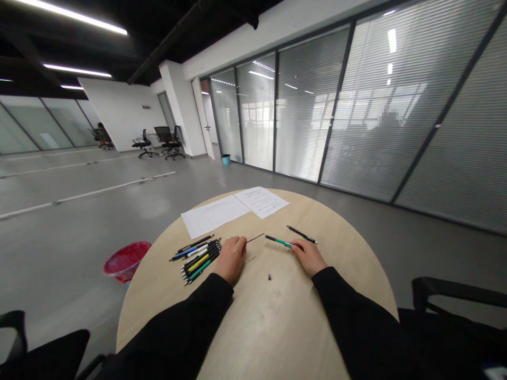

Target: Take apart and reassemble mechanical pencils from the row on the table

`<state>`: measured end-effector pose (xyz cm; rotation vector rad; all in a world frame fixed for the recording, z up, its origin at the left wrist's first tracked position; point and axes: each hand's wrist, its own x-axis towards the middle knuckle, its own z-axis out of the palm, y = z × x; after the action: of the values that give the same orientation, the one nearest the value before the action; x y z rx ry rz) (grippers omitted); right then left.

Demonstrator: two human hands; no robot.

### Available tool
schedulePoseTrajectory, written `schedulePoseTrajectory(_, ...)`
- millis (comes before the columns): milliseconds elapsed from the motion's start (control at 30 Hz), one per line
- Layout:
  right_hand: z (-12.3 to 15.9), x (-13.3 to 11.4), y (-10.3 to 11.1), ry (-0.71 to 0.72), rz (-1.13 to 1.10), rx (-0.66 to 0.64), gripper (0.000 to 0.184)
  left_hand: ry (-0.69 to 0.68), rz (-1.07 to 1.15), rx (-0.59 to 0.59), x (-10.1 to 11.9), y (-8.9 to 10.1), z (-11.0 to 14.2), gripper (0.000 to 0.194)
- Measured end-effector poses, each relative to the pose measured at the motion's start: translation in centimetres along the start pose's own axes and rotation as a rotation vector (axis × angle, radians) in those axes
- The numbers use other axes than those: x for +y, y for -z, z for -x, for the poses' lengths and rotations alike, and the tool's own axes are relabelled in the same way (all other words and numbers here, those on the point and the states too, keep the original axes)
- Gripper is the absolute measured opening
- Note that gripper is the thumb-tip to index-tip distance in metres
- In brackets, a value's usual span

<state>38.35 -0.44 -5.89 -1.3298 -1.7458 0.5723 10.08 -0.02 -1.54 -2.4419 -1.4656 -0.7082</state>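
My left hand is closed on a thin dark pen refill, which points up and to the right over the table. In my right hand is a green and black pen barrel, pinched near its right end. The refill's tip lies close to the barrel's left end, with a small gap between them. A small dark pen part rests on the table between my forearms. Left of my left hand lies a pile of several pens in black, blue, white, yellow and green. One black pen lies just beyond my right hand.
Two printed paper sheets lie at the far side of the round wooden table. A red-lined bin stands on the floor to the left. Black chairs flank the table. Glass partitions with blinds run behind.
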Motion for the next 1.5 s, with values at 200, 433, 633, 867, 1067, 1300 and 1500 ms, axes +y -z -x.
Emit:
schedulePoseTrajectory(200,-0.5,1.5,-0.6,-0.080,-0.167,0.052,0.029,0.032,-0.013,-0.053,-0.7,-0.4,0.1,0.018)
schedulePoseTrajectory(433,-0.7,2.0,-0.9,-0.083,-0.200,0.068,0.029,0.040,-0.013,-0.109,-1.0,-0.3,0.3,0.018)
schedulePoseTrajectory(633,-0.6,1.6,-0.6,-0.063,-0.161,0.052,0.027,0.015,-0.009,-0.118,-0.9,-0.2,0.4,0.019)
schedulePoseTrajectory(867,-0.6,1.1,-0.4,-0.042,-0.121,0.043,0.027,0.004,-0.027,-0.145,-0.8,0.0,0.4,0.016)
schedulePoseTrajectory(1067,-0.5,0.8,-0.1,-0.033,-0.080,0.032,0.027,-0.030,-0.052,-0.166,-0.7,0.1,0.4,0.018)
schedulePoseTrajectory(1300,-0.4,0.0,0.6,0.005,0.021,0.048,0.025,-0.067,-0.088,-0.171,-0.7,1.0,0.2,0.021)
schedulePoseTrajectory(1500,-0.3,-0.5,0.6,0.054,0.063,0.039,0.023,-0.069,-0.052,-0.151,-0.5,0.9,0.3,0.022)
